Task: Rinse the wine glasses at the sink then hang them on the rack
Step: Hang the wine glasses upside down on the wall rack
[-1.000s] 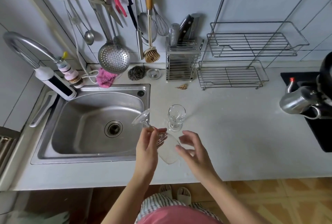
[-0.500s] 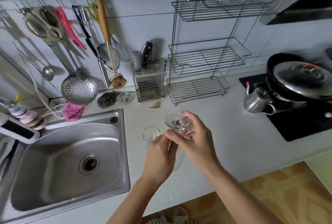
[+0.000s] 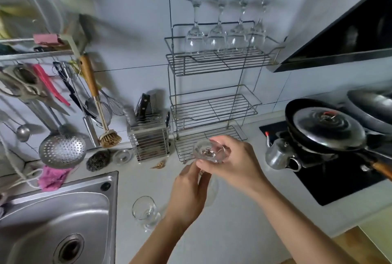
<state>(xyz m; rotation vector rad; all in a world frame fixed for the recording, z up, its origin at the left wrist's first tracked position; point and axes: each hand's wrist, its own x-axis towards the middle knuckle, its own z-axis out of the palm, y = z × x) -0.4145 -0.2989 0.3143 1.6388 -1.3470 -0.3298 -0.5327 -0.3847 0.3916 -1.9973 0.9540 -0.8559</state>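
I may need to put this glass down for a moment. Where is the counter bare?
Bare counter lies between the sink and the stove, in front of the hands. Another glass stands by the sink edge. Along the wall it is crowded: scrubber, knife block, rack.

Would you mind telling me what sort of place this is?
Most likely a home kitchen: a steel sink set in the counter, a lidded pan on the hob, and wine glasses hanging above a wire rack.

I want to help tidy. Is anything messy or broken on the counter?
Nothing looks broken or spilled. One small brown scrap lies loose on the counter in front of the knife holder; too small to identify.
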